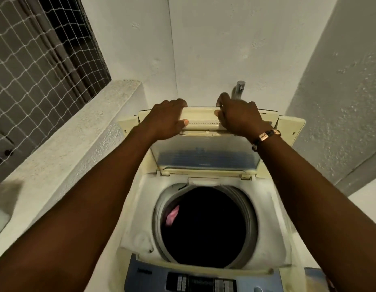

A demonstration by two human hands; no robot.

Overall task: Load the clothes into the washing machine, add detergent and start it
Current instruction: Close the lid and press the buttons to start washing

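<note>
1. The washing machine, a top loader, is filling the lower centre of the frame, and its folding lid is standing raised at the centre.
2. The left hand is gripping the lid's top edge at centre left, with fingers curling over the far side and the thumb pressing the near face.
3. The right hand is gripping the same edge just to the right, fingers hooking over the top; a beaded bracelet is sitting on that wrist.
4. The 2 hands are lying near each other on the lid, apart, with a bare strip of lid between them.
5. The drum is showing open and dark in the lower centre; a pink garment is lying against its left inner wall, and the rest of the load is too dark to tell.
6. The blue control panel is running along the bottom edge of the frame.
7. A metal tap is sticking out of the white wall just above the right hand.
8. A netted window is occupying the upper left, with a rough ledge running below it.
</note>
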